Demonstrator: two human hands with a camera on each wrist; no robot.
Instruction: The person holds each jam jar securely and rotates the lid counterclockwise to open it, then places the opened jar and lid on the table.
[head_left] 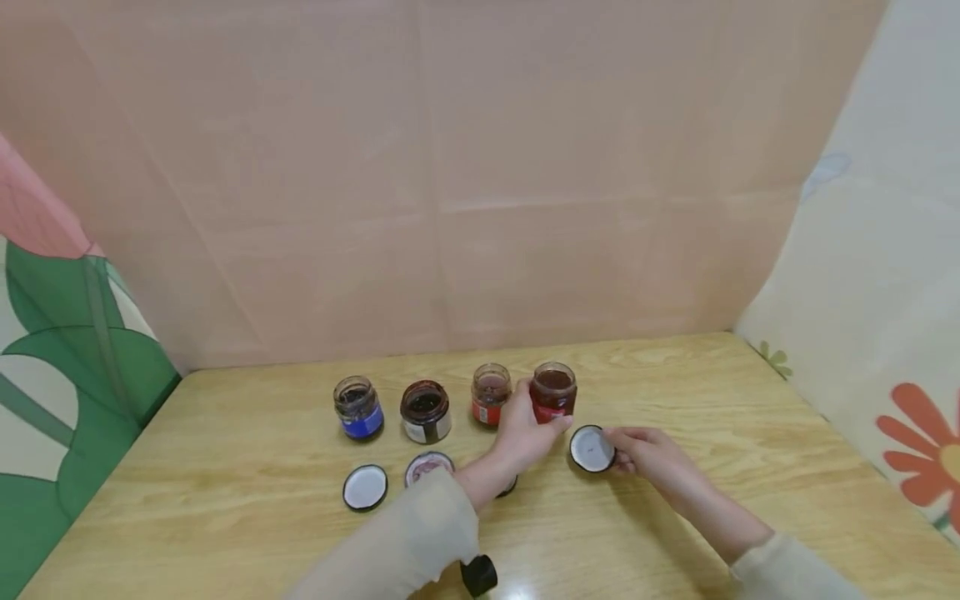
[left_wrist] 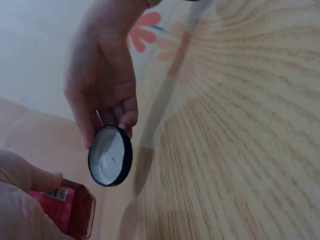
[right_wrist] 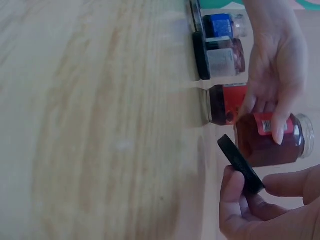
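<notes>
My left hand (head_left: 523, 429) grips a glass jar of dark red jam (head_left: 553, 392) with a red label, its mouth uncovered. In the right wrist view that jar (right_wrist: 270, 142) shows a barcode beside the left thumb. My right hand (head_left: 651, 458) pinches a black-rimmed lid (head_left: 592, 449) by its edge, white inside facing up toward the head camera. In the left wrist view the lid (left_wrist: 110, 156) hangs above the wood, apart from the jar. Left of the held jar stands a second red-labelled jar (head_left: 491, 395), also uncovered.
Farther left stand a jar with a pale label (head_left: 425, 412) and a blue-labelled jar (head_left: 358, 408), both without lids. A white-faced lid (head_left: 365, 488) and a stained lid (head_left: 428, 467) lie before them. Another lid is mostly hidden under my left wrist. A black object (head_left: 478, 575) sits near the front edge.
</notes>
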